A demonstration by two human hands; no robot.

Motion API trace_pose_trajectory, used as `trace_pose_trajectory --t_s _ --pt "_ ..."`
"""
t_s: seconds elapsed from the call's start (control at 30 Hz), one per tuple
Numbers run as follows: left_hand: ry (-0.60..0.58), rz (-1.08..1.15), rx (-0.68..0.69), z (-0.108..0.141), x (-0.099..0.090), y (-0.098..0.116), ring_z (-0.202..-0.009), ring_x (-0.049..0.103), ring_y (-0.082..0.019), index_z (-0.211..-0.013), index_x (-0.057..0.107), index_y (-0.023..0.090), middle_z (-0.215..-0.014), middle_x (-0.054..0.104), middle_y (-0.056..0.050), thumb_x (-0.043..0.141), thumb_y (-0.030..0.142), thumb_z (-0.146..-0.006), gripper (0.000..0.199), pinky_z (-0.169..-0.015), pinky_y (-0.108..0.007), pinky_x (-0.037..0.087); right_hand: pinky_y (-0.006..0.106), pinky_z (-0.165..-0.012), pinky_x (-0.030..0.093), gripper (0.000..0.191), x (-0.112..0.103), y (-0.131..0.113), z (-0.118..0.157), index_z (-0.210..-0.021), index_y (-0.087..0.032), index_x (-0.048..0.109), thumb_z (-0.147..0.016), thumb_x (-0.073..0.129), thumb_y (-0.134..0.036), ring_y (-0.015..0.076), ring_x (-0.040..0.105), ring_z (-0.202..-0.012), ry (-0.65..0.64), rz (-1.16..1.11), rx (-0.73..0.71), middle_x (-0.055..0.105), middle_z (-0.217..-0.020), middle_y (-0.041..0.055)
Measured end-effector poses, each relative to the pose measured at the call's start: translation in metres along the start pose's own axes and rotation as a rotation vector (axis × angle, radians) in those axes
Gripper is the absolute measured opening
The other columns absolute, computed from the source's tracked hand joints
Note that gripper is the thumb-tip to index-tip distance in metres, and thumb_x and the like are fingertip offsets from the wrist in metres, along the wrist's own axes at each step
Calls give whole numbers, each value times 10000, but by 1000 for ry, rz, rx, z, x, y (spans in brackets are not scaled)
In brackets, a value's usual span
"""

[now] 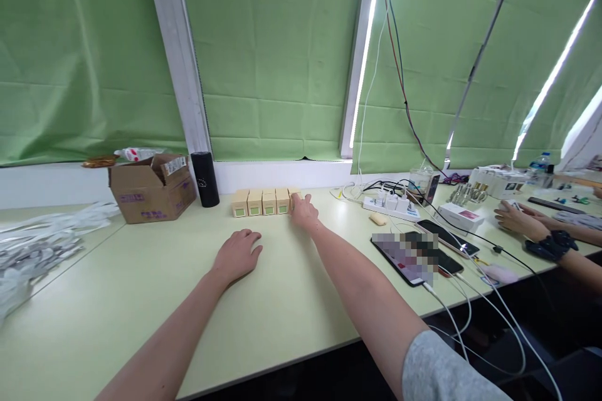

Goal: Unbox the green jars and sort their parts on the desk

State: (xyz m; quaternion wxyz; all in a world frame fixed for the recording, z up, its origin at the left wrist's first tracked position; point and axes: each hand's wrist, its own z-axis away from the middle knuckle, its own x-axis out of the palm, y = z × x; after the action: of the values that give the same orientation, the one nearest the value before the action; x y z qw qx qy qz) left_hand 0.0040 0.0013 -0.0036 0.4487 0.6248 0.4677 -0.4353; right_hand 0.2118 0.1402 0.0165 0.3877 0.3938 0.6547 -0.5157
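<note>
Gray sleeve [442, 360] near, the right arm stretches far and leftward, its right hand [305, 213] low at the right end of a row of small boxes [261, 203], fingers bent over the last one; whether they grip it is unclear. Left hand [237, 255] lies palm down, empty, fingers loosely spread on the table [282, 300]. Farther left stand a black cylinder [205, 180] and an open carton [153, 191].

Right hand [305, 213] touching end of small box row [261, 203]; left hand [236, 255] empty.
</note>
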Motion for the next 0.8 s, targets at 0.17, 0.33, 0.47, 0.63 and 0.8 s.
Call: trace_pose_trajectory --t_s 0.17,0.33,0.47,0.63,0.8 --pt "13 20 1 0 1 0 -1287 561 -333 -1309 664 198 -1372 631 -144 452 360 -971 430 -1081 -468 458 415 -878 485 423 -2 0 4 -1325 -302 408 -977 625 -408 284 624 -1121 61 9 -26 531 -1290 124" --pt "33 50 -1 1 4 -1 -1292 567 -337 -1286 677 216 -1369 637 -140 485 356 -964 400 -1077 -475 463 403 -862 476 338 -9 2 15 -1280 -272 432 -986 584 -344 306 588 -1172 121 -14 -15 614 -1234 132" --pt "62 101 -10 3 4 1 -1316 558 -340 -1301 659 201 -1369 645 -146 522 333 -949 400 -1113 -484 442 386 -835 475 390 -13 1 41 -1325 -261 392 -985 553 -364 305 588 -1186 165 -63 -16 619 -1274 139" --pt "148 276 -5 4 5 4 -1389 494 -336 -1431 540 167 -1456 590 -153 583 289 -903 543 -1190 -501 388 340 -801 466 506 -6 -5 93 -1374 -284 376 -942 607 -411 263 636 -1122 149 -205 -179 631 -1334 99" --pt "143 600 68 7 7 10 -1369 521 -276 -1485 471 196 -1494 541 -132 601 162 -827 671 -1197 -457 403 341 -786 491 681 10 -8 128 -1426 -305 364 -855 713 -433 237 677 -997 95 -395 -271 645 -1304 74"
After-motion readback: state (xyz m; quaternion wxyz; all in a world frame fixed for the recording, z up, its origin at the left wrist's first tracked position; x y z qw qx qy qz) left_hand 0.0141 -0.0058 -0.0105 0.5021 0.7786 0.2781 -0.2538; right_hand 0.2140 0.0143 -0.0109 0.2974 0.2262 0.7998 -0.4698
